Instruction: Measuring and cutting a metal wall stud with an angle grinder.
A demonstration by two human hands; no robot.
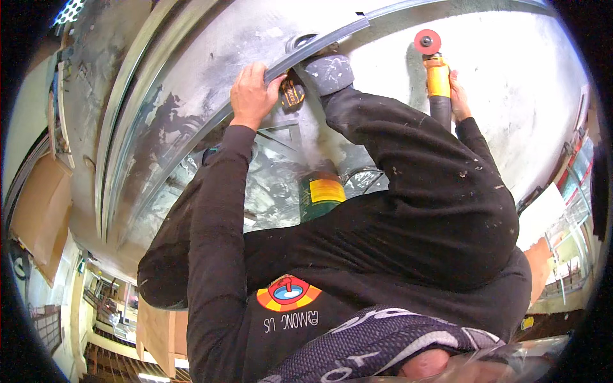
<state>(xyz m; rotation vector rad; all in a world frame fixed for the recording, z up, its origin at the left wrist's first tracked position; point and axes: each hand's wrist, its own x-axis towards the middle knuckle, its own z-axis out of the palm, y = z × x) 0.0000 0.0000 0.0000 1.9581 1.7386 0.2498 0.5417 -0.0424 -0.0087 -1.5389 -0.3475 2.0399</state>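
My left hand (252,96) is closed over a long grey metal channel (319,43), with the thumb on its near side. The channel slants from lower left to upper right, and its end lies just past my shoe. Out to the right, my right hand (458,97) grips an angle grinder (438,78) with a yellow body and a dark handle. Its red disc (427,42) points away from me, apart from the channel. A yellow and black tape measure (292,96) lies right beside my left hand.
My grey shoe (329,73) stands against the channel. A dark green can with a yellow label (324,191) sits between my legs, near a black cable (361,175). More long metal profiles (121,127) lie at the left on the paint-stained floor (504,83).
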